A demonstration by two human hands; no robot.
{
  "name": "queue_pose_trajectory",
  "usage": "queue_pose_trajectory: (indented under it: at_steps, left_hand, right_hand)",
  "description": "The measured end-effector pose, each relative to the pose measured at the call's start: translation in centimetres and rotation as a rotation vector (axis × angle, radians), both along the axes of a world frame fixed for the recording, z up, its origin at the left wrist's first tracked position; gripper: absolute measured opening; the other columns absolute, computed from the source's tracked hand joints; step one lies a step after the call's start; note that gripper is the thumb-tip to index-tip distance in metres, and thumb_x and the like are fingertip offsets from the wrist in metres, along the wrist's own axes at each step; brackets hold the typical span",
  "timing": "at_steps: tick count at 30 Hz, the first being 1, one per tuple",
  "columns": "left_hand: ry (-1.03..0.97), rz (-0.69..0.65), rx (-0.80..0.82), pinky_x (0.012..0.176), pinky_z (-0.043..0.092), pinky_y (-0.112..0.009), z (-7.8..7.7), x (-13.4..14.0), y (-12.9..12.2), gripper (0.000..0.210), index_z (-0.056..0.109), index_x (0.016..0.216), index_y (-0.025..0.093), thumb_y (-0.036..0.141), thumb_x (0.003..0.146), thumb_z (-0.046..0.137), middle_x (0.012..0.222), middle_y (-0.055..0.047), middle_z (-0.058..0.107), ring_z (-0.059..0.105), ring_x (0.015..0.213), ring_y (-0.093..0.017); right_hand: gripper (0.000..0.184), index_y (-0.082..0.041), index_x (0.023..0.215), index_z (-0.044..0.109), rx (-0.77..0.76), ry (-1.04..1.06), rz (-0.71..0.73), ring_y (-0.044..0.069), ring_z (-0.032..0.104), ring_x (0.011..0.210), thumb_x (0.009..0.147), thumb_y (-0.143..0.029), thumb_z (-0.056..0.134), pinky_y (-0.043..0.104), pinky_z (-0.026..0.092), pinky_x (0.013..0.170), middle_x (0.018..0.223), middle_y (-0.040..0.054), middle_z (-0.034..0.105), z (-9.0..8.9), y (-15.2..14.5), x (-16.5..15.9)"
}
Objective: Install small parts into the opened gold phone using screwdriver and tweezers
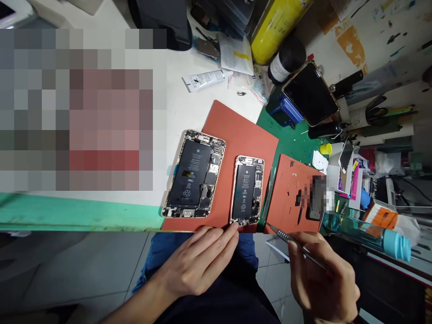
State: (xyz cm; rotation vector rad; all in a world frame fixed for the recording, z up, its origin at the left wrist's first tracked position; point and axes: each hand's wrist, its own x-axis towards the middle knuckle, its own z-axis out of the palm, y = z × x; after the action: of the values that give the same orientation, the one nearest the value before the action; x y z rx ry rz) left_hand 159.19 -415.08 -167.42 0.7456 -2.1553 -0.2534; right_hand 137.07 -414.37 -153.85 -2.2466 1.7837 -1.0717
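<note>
My left hand [199, 258] lies at the front edge of the table with its fingers stretched out side by side. Its fingertips meet the lower left corner of the smaller opened phone [245, 191], whose battery and circuit boards are exposed. In my right hand [324, 274], closed, is a slim silver pen-like tool [283, 235] with a ribbed grip; its thin tip points left, near the phone's lower right corner. A larger opened phone [193, 175] lies to the left. Both phones rest on a reddish-brown mat [236, 126].
A second reddish mat [286, 180] bears small dark parts and a partly blurred phone piece. Behind are a white tube [205, 81], a black bottle [286, 58], a yellow can [276, 27] and a propped phone [311, 93]. A blue-capped bottle [367, 236] lies at right.
</note>
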Motion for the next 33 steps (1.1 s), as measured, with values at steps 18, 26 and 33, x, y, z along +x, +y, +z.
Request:
queue_pose_trajectory:
  at_steps: [18, 26, 33]
  left_hand:
    - [-0.021, -0.011, 0.223, 0.097, 0.056, -0.041, 0.6, 0.7, 0.3, 0.059, 0.055, 0.159, 0.02, 0.002, 0.103, 0.057, 0.138, -0.014, 0.077, 0.077, 0.117, -0.029]
    - [-0.018, 0.026, 0.32, 0.103, 0.058, -0.038, 0.5, 1.1, 0.4, 0.049, 0.062, 0.151, 0.029, 0.011, 0.105, 0.058, 0.132, -0.004, 0.08, 0.079, 0.112, -0.024]
    - [-0.047, 0.016, 0.325, 0.107, 0.056, -0.036, 0.7, 1.1, -0.1, 0.052, 0.061, 0.152, 0.03, 0.01, 0.104, 0.06, 0.134, -0.002, 0.08, 0.079, 0.112, -0.021]
  right_hand:
    - [0.019, -0.021, 0.112, 0.067, -0.094, -0.203, -0.558, 0.018, 0.079, 0.085, 0.097, -0.022, 0.079, 0.033, 0.068, 0.078, 0.097, 0.0043, 0.079, -5.7, -0.4, -6.2]
    - [0.018, -0.022, 0.108, 0.064, -0.073, -0.279, -0.634, 0.017, 0.078, 0.083, 0.1, -0.033, 0.077, 0.029, 0.068, 0.074, 0.096, 0.0041, 0.077, -6.7, -2.1, -7.0]
    - [0.018, -0.022, 0.106, 0.064, -0.027, -0.3, -0.632, 0.016, 0.077, 0.081, 0.1, -0.035, 0.075, 0.028, 0.066, 0.072, 0.096, 0.0041, 0.077, -7.2, -3.2, -7.5]
